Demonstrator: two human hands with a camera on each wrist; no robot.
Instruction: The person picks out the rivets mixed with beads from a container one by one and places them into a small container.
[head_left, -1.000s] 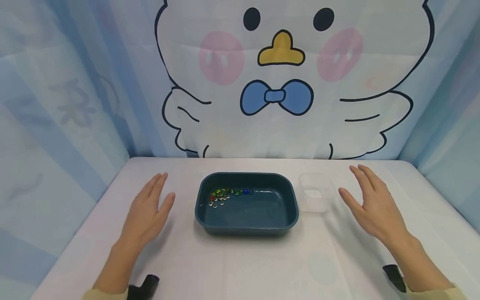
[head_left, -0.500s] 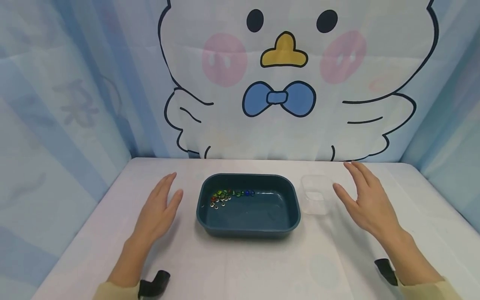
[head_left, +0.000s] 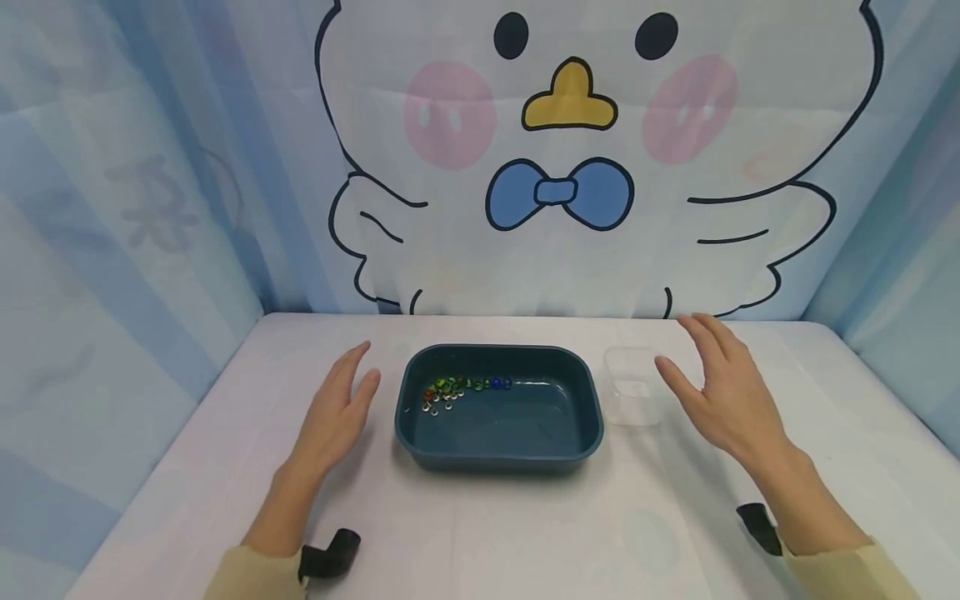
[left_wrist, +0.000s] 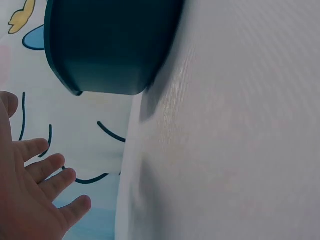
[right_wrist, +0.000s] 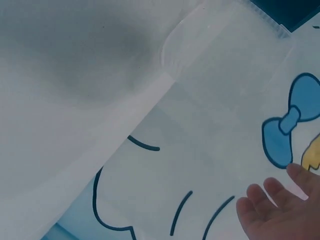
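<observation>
A dark teal rectangular tray [head_left: 510,462] sits in the middle of the table. Inside it, toward the back left, lie several small glass beads [head_left: 450,386] in green, red and blue, with several little silver rings [head_left: 435,407] beside them. To the tray's right stands a clear plastic box [head_left: 630,408]. My left hand [head_left: 330,425] hovers left of the tray, fingers extended, holding nothing. My right hand [head_left: 723,400] is held over the table just right of the clear box, fingers spread and holding nothing. In the left wrist view the tray's outer wall [left_wrist: 115,50] shows beyond the fingers.
A white cloth covers the table [head_left: 525,542]. Behind it hangs a curtain [head_left: 562,267] with a cartoon bird, and pale blue curtains [head_left: 120,250] close in both sides. Black wrist straps [head_left: 330,554] show near both sleeves.
Both hands have drifted inward, the left one rightward toward the tray and the right one leftward toward the clear box. The tray, beads and box stay where they were.
</observation>
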